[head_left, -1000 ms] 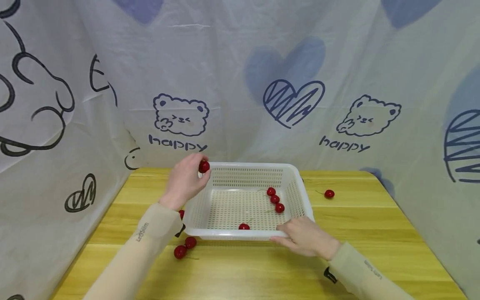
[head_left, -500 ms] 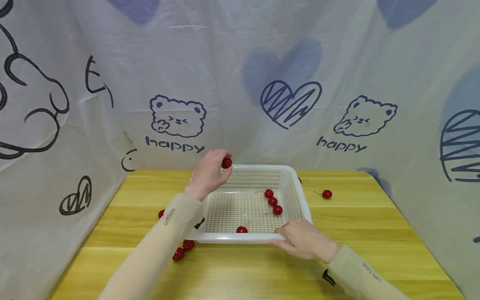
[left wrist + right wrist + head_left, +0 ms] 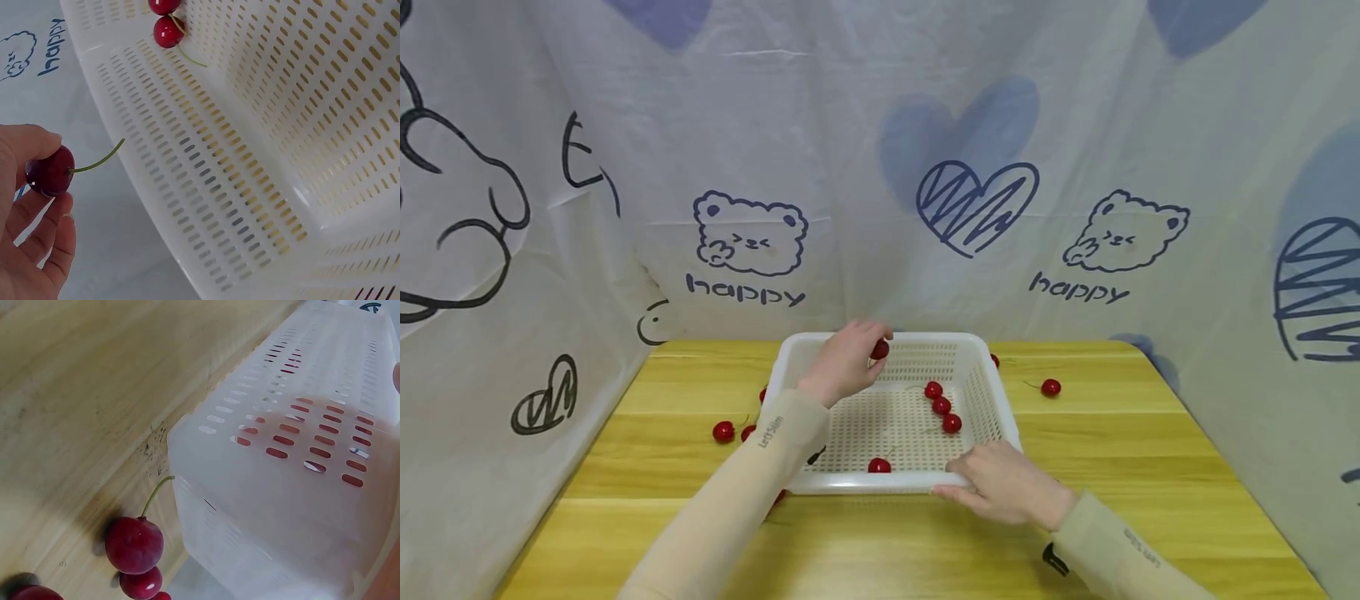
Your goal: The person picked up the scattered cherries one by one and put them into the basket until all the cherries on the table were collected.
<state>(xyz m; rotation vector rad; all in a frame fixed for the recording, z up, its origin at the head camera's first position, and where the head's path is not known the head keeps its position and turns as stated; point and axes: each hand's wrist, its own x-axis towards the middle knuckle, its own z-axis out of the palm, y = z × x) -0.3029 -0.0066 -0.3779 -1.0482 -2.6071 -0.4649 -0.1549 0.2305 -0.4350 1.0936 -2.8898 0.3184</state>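
My left hand [image 3: 847, 362] pinches a dark red cherry [image 3: 50, 172] between thumb and fingers. In the head view it is over the far left part of a white slotted plastic basket [image 3: 857, 482]; the cherry's green stem points towards the basket wall in the left wrist view. My right hand [image 3: 1003, 485] grips the basket's front rim near the right corner, fingers inside, thumb outside. Through the slots of the wall [image 3: 250, 481], the right wrist view shows those fingers. Inside the basket, a row of cherries [image 3: 942, 406] lies at the right, and one cherry [image 3: 879, 466] is by the front wall.
Several cherries lie on the wooden table [image 3: 1112, 467] left of the basket, one cherry [image 3: 723, 432] farthest out. Another cherry [image 3: 1051, 387] is on the right, with one more [image 3: 995, 361] behind the basket's right side. A printed cloth [image 3: 865, 250] hangs behind the table.
My left hand has carried the cherry rightwards from the basket's far left corner to over its inside, dipping slightly lately. My right hand keeps its grip on the rim.
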